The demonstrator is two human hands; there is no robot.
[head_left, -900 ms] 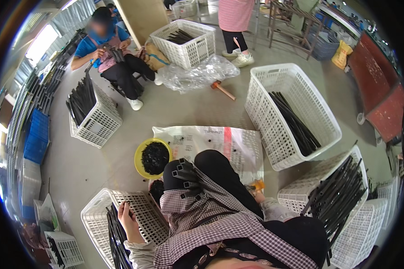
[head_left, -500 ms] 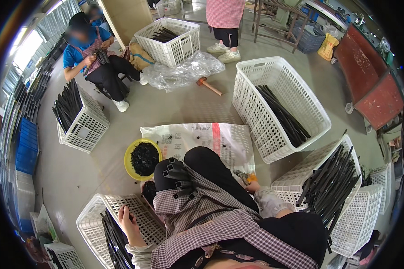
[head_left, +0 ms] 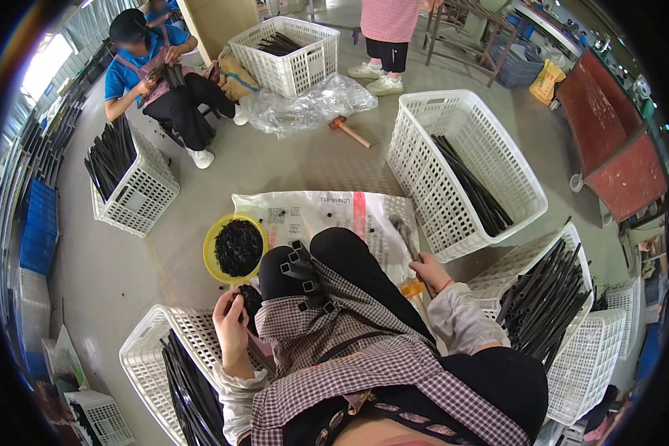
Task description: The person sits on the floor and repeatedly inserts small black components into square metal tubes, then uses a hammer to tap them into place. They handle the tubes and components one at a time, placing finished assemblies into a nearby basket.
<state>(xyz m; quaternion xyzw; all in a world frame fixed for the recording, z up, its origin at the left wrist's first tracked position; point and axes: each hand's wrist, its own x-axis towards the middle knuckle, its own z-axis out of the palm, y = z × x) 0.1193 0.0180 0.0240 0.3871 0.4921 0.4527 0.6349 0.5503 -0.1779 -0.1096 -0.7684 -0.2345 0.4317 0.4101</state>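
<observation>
Several black square tubes lie bundled on my lap over the checked apron, open ends facing away. My left hand has its fingers curled together beside a heap of small black pieces, left of my knee; what they pinch is hidden. Beyond my right thigh, my right hand is closed around a long tool with a grey-brown shaft, its exact kind unclear. An orange item shows just below that hand. A yellow bowl full of black bits stands ahead of my left knee.
White crates with black tubes stand at my left, right, ahead right and farther off. A white sack covers the floor ahead. Beyond are a hammer, plastic film and a seated person holding tubes.
My left hand moved from over the left crate toward the black heap. My right hand rose and moved forward with the tool, which now points away from me. The view tilted slightly.
</observation>
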